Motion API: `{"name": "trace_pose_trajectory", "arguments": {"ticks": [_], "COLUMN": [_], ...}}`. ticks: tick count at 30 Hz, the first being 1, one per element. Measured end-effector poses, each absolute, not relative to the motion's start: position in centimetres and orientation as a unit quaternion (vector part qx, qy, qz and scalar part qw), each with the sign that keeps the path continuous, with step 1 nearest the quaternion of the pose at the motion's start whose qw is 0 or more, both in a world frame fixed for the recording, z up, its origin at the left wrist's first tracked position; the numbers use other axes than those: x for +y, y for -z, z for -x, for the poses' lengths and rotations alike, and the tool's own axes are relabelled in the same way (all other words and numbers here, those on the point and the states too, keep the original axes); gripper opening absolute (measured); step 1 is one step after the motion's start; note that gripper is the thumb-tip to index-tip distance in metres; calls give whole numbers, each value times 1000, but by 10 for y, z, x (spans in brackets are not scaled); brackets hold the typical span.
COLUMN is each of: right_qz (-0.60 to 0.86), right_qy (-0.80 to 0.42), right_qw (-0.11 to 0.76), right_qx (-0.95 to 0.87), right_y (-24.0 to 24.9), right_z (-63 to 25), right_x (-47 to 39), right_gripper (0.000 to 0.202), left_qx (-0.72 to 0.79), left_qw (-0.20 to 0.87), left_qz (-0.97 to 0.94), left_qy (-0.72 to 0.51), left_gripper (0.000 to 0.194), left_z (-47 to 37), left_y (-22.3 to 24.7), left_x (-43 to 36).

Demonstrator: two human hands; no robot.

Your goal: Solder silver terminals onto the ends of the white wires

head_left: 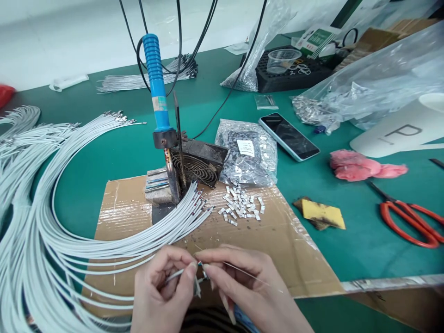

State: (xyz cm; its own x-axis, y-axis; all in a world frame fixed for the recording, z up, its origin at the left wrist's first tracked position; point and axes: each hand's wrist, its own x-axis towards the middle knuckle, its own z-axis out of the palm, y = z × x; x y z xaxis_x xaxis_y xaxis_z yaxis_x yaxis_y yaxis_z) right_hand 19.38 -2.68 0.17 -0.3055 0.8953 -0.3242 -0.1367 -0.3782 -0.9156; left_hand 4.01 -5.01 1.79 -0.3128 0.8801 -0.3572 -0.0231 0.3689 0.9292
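My left hand (169,284) pinches a white cable (174,276) close to its end, between thumb and forefinger. Opposite it, my right hand (243,277) has its fingers closed at the cable's tip, where a bit of coloured wire shows; a thin pale wire (248,274) passes through this hand. Small whitish pieces show between the hands, too covered to name. Just beyond lies a bundle of white cables (149,243), ends pointing right. Small white connectors (243,203) are scattered on the cardboard (270,249). Above the bundle stands a blue-handled soldering iron (157,83), tip down.
Behind the iron sits a dirty fan (197,162). A clear bag of parts (248,152), a phone (289,136), a stained yellow sponge (322,213), red-handled scissors (409,222), a pink cloth (360,165) and a paper cup (402,127) lie rightward. Thick cable bundles (21,222) fill the left side.
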Motion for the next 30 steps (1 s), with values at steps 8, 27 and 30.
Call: {"name": "trace_pose_trajectory", "arguments": {"ticks": [8,27,30], "right_qz": [472,376,354], "right_qy": [-567,-296,-234], "right_qw": [352,362,351], "right_qx": [-576,-800,-835], "right_y": [-8,-4,-2], "right_z": [-201,-208,-210], "right_x": [-21,-19,-17], "right_gripper": [18,30,31], "left_qx": [708,708,707], "left_qw": [365,366,373], "left_qz": [-426,-421,-416], "left_qy": [-429,-433,-433], "left_gripper": [14,13,14], "left_z": [-46,-45,-46], "left_y": [-1,-3,-4], "left_x": [-63,-59,-58]}}
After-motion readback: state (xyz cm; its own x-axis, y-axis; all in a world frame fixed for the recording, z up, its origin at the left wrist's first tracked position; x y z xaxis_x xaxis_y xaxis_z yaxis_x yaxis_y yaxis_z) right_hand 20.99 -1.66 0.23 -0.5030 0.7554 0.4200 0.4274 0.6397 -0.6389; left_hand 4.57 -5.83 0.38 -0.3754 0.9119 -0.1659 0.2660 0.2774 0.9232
